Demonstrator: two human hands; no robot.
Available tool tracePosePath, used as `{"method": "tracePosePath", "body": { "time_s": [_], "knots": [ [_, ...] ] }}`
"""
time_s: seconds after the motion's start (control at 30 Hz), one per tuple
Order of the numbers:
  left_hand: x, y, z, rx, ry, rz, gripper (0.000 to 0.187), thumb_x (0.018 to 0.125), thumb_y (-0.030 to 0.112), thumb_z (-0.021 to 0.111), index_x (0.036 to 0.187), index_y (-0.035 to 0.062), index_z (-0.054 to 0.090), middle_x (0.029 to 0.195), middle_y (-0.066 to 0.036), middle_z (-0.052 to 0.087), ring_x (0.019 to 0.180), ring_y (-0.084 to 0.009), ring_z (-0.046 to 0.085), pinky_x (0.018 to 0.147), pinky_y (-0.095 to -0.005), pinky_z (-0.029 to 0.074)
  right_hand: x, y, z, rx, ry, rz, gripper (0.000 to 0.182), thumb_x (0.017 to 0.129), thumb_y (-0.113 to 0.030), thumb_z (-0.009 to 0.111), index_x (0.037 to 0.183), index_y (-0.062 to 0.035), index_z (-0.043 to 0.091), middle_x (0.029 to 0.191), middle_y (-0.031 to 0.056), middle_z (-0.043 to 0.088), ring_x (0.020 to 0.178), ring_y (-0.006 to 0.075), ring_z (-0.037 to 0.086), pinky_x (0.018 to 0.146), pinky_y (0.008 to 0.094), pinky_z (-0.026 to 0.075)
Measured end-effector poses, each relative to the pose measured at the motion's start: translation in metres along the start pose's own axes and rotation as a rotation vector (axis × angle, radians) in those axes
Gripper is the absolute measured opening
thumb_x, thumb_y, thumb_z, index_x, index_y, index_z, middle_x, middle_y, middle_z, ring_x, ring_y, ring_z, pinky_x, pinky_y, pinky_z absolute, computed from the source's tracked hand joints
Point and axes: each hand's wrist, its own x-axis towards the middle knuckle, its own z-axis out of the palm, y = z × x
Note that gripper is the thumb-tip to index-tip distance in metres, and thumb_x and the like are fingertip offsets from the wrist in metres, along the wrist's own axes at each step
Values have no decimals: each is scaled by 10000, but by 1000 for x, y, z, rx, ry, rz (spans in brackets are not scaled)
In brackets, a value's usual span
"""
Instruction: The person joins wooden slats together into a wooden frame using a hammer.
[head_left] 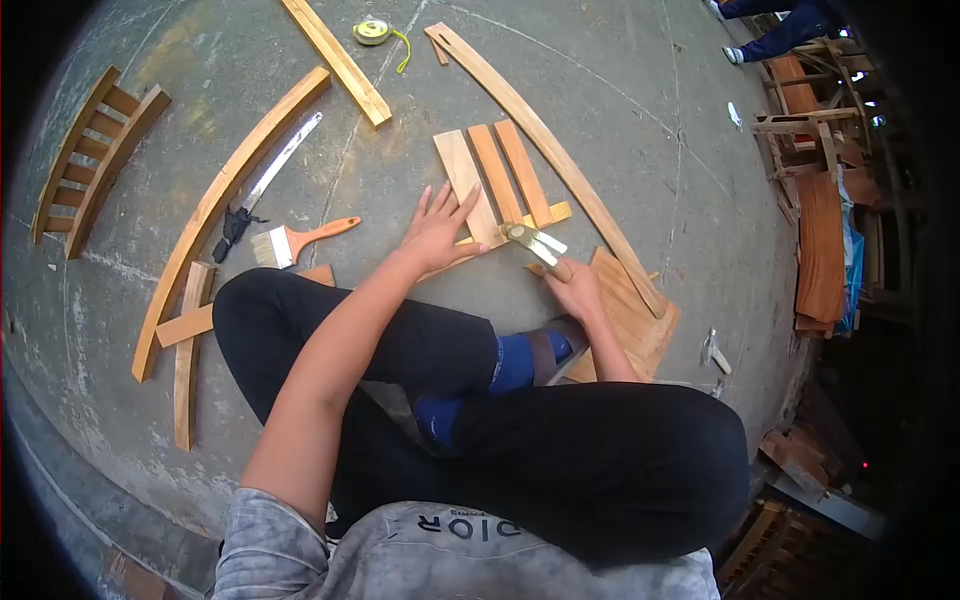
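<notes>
While the person sits cross-legged on a concrete floor [620,120], the left hand [437,232] lies flat with its fingers spread wide, pressing on the nearest of three short wooden slats [497,180]. These slats lie side by side, running away from the fingertips, and rest across a thin strip of wood [556,212]. Just to the right of the left fingertips, the right hand [575,285] has its fingers wrapped around the handle of a small brush [530,240]; the brush's pale head touches the near end of the slats. Under the right hand lies a flat wooden board [640,320]. Beyond both hands a long curved rail [550,150] sweeps across the floor. Well to the left of the left hand lie a paintbrush [295,240] with an orange handle, a handsaw [265,185] and another curved rail [215,210].
</notes>
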Motion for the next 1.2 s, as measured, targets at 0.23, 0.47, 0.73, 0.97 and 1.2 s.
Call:
{"method": "tracePosePath", "body": {
  "time_s": [0.23,0.47,0.73,0.97,1.2],
  "knots": [
    [0,2,3,23,20,4,1146,919,742,675,1767,204,122,1772,-175,289,1680,-351,126,1353,-564,39,3,1,-7,-75,-52,-48,317,917,-364,755,1045,-80,812,896,196,781,841,389,757,776,458,576],
    [1,0,6,26,23,8,1162,918,786,647,1769,217,97,1765,-191,293,1676,-389,113,1351,-584,39,3,-3,-7,88,-38,13,321,917,-387,750,1030,-95,822,927,224,778,884,432,747,804,482,578],
    [-3,5,6,42,12,-28,1143,924,755,661,1768,218,109,1764,-187,305,1679,-365,127,1357,-551,17,-6,-8,-16,69,-19,33,322,914,-300,763,1067,-17,772,800,140,708,764,271,697,736,428,554],
    [1,1,9,52,20,-15,1155,926,793,631,1770,221,87,1758,-188,309,1672,-405,127,1350,-579,25,-45,-80,-89,501,71,-88,374,994,-283,745,1246,-23,649,777,39,622,740,160,656,613,324,505],
    [1,5,7,60,0,-42,1159,930,779,636,1771,220,67,1742,-196,340,1667,-409,145,1348,-580,24,-129,-48,-6,892,-135,426,227,1077,-287,707,1126,-109,575,709,-52,483,537,52,433,477,243,318]
  ]
}}
